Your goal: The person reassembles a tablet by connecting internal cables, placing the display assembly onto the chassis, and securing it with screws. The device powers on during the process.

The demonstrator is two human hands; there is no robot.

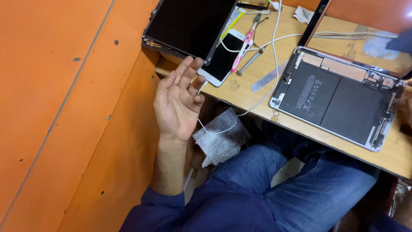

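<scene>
The left hand (178, 101) is raised palm-up just off the near left corner of the wooden bench (257, 96), fingers loosely curled and mostly open. Its fingertips pinch the plug end of a thin white cable (262, 96) that meets the bottom edge of a white phone (223, 58) lying dark-screened on the bench. The cable sags below the hand past a wad of bubble wrap (221, 137), then climbs right and far across the bench.

Beside the phone lie a pink-handled tool (242, 51) and a metal screwdriver (251, 60). Far left, a dark tablet screen (189, 25) overlaps the phone. To the right sits an opened tablet (339, 99), its black battery exposed, with its lifted screen (365, 38) behind.

An orange wall (64, 107) fills the left. The right hand (405, 105) is cut off at the right edge; its grip cannot be told.
</scene>
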